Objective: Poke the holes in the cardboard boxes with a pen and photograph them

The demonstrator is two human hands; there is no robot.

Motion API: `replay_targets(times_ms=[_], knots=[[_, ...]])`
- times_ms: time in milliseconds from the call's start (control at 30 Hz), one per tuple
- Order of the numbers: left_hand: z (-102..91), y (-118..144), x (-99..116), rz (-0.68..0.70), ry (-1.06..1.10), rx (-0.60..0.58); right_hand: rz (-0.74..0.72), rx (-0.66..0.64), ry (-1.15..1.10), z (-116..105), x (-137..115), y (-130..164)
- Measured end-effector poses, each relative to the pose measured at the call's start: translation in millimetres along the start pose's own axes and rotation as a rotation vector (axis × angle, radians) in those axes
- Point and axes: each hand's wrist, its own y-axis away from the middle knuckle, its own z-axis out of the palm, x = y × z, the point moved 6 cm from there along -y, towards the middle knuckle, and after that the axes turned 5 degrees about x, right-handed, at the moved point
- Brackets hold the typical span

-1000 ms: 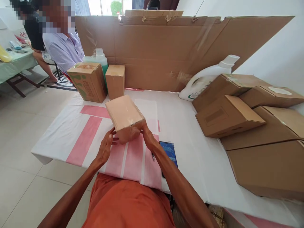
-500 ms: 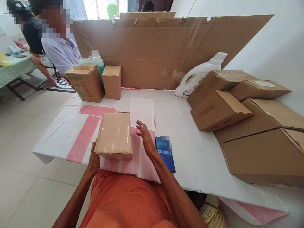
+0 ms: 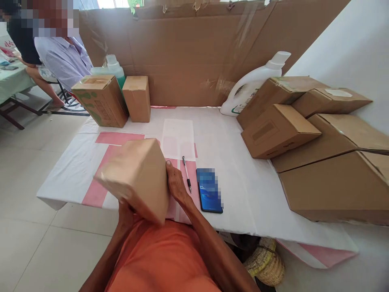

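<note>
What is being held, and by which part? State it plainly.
A small cardboard box, tilted above the table edge: left hand under its near bottom end, right hand against its right side.

cardboard boxes (image 3: pixel 278 129): eight, one of them held
bottles (image 3: pixel 252 87): two
pen (image 3: pixel 187 179): one
phone (image 3: pixel 209 190): one
basket (image 3: pixel 267 265): one

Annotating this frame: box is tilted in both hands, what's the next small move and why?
Probably finish turning the box and set it flat on the table. It is tilted on edge at the near table edge, the left hand under it and the right hand against its side; the cloth just ahead of it is bare, with the pen off to the right.
</note>
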Motion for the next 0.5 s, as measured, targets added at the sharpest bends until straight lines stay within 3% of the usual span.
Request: replay_targets(times_ms=[133,200,367,500], knots=[[-5.5,-31,33,-0.131,0.183,0.049,-0.066,-0.085,0.061,-24,-45,22],[-1.3,-39,49,-0.167,0.220,0.032,-0.031,-0.169,-0.018,-29,-54,30],[33.0,-30,62,-0.398,0.364,-0.117,0.214,-0.252,-0.369,-25,-36,47],[31.2,-28,63,-0.317,0.299,-0.092,0.283,-0.232,-0.493,-19,-16,54]])
